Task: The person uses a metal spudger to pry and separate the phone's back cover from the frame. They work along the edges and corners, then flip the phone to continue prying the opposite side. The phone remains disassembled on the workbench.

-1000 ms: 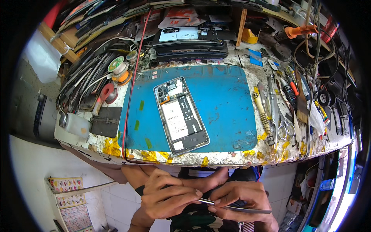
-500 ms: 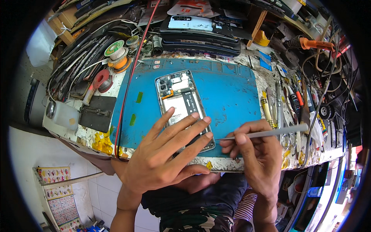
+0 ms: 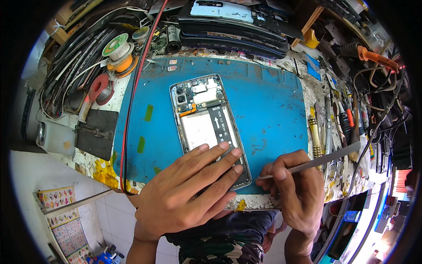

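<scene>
An opened smartphone (image 3: 203,125) lies on the blue work mat (image 3: 268,127), its back cover off. Its circuit board and camera lenses show at the far end, with a pale battery and a black flex strip below. My left hand (image 3: 187,187) lies palm down over the phone's near end, fingers stretched out, hiding that part. Just right of the phone's near corner, my right hand (image 3: 299,187) pinches slim grey metal tweezers (image 3: 318,161). Their narrow tip points left toward the phone's edge, and the back end slants up to the right.
Solder spools (image 3: 118,48) stand at the far left, near a dark metal plate (image 3: 96,134). A stack of phone parts (image 3: 233,37) sits behind the mat. Hand tools (image 3: 345,114) crowd the right side. Red and black cables (image 3: 132,99) cross the mat's left part.
The view has shifted slightly, and the phone appears larger and lower. My left hand sits closer to the phone's near end, uncovering more battery. The tweezers slant more steeply in my right hand.
</scene>
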`<state>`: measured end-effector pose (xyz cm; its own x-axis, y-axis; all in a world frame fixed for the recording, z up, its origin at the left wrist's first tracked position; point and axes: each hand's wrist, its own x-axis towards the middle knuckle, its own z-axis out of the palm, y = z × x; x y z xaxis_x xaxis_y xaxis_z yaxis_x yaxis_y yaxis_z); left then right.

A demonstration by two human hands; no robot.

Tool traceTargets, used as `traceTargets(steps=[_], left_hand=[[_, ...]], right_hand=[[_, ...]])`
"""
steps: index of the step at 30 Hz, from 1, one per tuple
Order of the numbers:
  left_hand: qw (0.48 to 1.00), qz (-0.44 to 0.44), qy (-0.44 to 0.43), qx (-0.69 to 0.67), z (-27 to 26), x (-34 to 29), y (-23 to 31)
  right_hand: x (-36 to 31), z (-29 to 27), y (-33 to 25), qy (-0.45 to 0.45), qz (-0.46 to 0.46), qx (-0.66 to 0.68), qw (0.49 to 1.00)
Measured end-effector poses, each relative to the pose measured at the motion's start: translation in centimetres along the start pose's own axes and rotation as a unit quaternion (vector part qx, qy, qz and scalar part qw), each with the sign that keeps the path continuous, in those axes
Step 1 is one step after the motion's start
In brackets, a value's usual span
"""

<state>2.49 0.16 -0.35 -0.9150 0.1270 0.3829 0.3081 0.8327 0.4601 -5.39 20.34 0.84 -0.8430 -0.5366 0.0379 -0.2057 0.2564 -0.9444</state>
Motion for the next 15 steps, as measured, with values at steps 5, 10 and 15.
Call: traceTargets(steps=[5,10,15], left_hand=[[1.000,0.008,0.005,0.002,0.06,0.00,-0.13],[1.000,0.009,0.004,0.004,0.10,-0.04,-0.19],[0.998,0.055,-0.019,0.000,-0.14,-0.19,-0.76]], right_hand=[[-0.27,0.06,-0.25,0.026,0.027,0.007,0.999],[-0.19,0.22,-0.39,0.009,-0.002,-0.022,1.000],[0.26,0.28,-0.42,0.012,-0.040,-0.083,0.996]])
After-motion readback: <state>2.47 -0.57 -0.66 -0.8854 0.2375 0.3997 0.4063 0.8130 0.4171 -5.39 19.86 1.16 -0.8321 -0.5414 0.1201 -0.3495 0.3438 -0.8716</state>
